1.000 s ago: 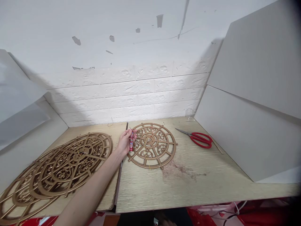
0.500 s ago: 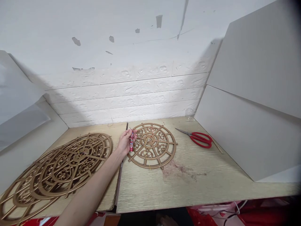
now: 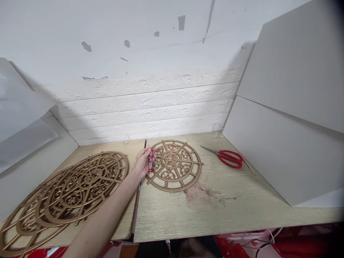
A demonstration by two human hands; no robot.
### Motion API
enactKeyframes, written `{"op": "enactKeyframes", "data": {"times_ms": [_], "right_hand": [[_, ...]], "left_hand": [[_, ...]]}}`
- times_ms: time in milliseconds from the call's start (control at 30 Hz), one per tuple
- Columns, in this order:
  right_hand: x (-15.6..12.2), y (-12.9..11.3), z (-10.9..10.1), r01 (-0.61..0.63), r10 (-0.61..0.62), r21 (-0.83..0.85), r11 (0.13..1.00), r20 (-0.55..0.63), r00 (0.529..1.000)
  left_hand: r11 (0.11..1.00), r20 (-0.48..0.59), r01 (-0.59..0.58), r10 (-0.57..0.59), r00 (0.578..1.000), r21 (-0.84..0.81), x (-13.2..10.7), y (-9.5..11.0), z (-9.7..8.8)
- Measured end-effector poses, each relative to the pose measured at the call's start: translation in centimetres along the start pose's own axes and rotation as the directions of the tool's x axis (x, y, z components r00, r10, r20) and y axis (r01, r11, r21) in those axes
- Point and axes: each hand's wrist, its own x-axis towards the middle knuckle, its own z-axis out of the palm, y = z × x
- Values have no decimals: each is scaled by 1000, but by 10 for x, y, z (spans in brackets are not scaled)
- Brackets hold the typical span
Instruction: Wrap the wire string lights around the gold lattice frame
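My left hand [image 3: 142, 160] is closed around a slim red patterned tube [image 3: 150, 166] that stands nearly upright. A thin dark wire [image 3: 150, 147] pokes out near its fingertips. The hand rests at the left rim of a round gold openwork disc [image 3: 185, 188], which lies flat and has a yellow thread [image 3: 167, 172] trailing across it. Below the table edge, my right hand [image 3: 195, 249] shows as a dim, blurred shape with its fingers unclear. Close to it, a small pale pointed thing [image 3: 168, 244] sticks up.
Red-handled scissors [image 3: 229, 158] lie to the right, blades pointing left. Several similar gold discs [image 3: 77, 186] overlap in a pile at the left. A gap [image 3: 135, 211] divides the two boards. White panels [image 3: 268, 143] and a brick-pattern wall [image 3: 166, 98] enclose the table.
The small pale pointed thing has come into view at the bottom edge, and the blurred right hand has shifted slightly. My left hand and the disc stay in place.
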Motion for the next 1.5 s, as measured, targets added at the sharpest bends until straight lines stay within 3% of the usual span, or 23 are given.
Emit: {"op": "enactKeyframes", "data": {"times_ms": [233,400,500,633,767,933,1167,1300,1367,1500], "right_hand": [[4,12,-6,43,-43,-1,999,-74,996],[15,45,2,180,-121,163,970,-318,940],[24,59,8,188,-50,339,922,-378,925],[29,59,8,134,42,479,867,-339,940],[25,50,1,160,-123,328,931,-132,984],[21,53,-1,90,-96,106,990,50,994],[8,41,-1,278,-301,-254,926,-56,952],[2,41,-5,500,-533,-325,803,-17,846],[5,44,-6,549,-588,-341,763,-12,809],[17,40,-4,527,-559,-324,786,-9,829]], "left_hand": [[1000,-8,6,-6,1000,-2,-2,1,2],[1000,-16,13,-13,1000,-5,-2,1,2],[1000,-11,10,-10,1000,-4,-1,0,1],[1000,-15,14,-14,1000,0,0,0,1],[1000,-17,9,-9,1000,-7,-1,0,2],[1000,-20,13,-13,1000,-3,-1,1,1],[1000,-12,12,-12,1000,-4,2,0,-1],[1000,-5,9,-9,1000,-2,1,-1,0],[1000,-1,6,-6,1000,1,0,0,0],[1000,-14,13,-13,1000,-7,0,1,1]]}}
